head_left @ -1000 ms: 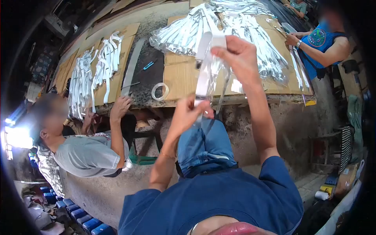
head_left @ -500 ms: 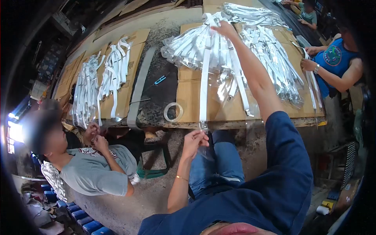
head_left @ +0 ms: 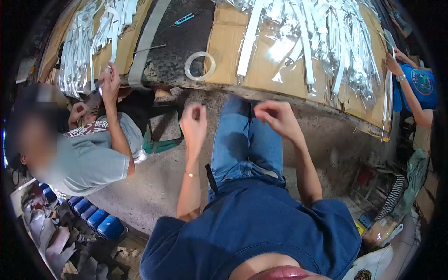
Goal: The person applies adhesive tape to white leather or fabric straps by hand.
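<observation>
Where plastic (head_left: 283, 48) glares, straps (head_left: 248, 44) indistinct, tops cropped

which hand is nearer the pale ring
Left. The left hand is below the pale ring in the picture; the right hand is below and well to its right.

White straps (head_left: 249, 42) with metal end clips (head_left: 241, 79) lay in clear plastic (head_left: 281, 49), their ends toward the near edge of the cardboard (head_left: 224, 46).

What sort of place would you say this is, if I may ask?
Probably a workshop or packing area: white straps lie on cardboard along a worktable, with blue containers grouped nearby.
</observation>
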Demonstrator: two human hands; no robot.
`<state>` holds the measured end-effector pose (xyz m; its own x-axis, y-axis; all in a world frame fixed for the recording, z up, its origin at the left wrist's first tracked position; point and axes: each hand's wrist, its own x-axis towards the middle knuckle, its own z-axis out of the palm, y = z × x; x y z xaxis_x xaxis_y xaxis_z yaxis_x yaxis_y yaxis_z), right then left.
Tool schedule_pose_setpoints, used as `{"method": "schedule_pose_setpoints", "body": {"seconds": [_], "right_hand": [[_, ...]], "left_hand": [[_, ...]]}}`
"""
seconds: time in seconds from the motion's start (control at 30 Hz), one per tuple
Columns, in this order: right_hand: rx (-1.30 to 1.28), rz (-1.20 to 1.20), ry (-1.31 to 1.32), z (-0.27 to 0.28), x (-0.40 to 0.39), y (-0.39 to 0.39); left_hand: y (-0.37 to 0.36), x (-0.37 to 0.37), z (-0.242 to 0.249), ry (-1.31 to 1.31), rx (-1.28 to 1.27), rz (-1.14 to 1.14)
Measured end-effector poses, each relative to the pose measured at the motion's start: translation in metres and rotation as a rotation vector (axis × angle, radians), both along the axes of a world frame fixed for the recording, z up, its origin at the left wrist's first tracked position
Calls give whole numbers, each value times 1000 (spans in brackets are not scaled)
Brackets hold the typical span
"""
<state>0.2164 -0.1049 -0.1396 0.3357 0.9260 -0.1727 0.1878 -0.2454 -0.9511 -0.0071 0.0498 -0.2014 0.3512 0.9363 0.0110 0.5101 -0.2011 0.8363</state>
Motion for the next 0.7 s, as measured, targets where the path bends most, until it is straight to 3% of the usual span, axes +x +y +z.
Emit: {"method": "schedule_pose_setpoints", "body": {"seconds": [0.03, 0.1, 0.23, 0.27, 0.33, 0.37, 0.43, 0.53, 0.7], "right_hand": [[83, 14, -76, -6, 0, 15], [261, -31, -339, 2, 0, 63], [494, -6, -851, -32, 20, 174], [509, -4, -859, -41, 26, 187], [291, 209, -1012, -50, 33, 206], [301, 206, -1021, -52, 35, 210], [279, 248, -784, -53, 40, 214], [282, 341, -744, -47, 49, 218], [176, 352, -547, 49, 22, 156]], "left_hand": [[12, 12, 16, 25, 287, -64], [37, 41, 36, 18, 521, -218], [67, 79, 29, 165, 502, -271], [67, 80, 25, 159, 515, -263], [73, 82, 17, 255, 523, -312], [76, 82, 14, 250, 535, -308], [76, 81, 12, 200, 528, -273], [80, 74, 25, 235, 559, -260], [51, 37, 115, 231, 637, -382]]}}
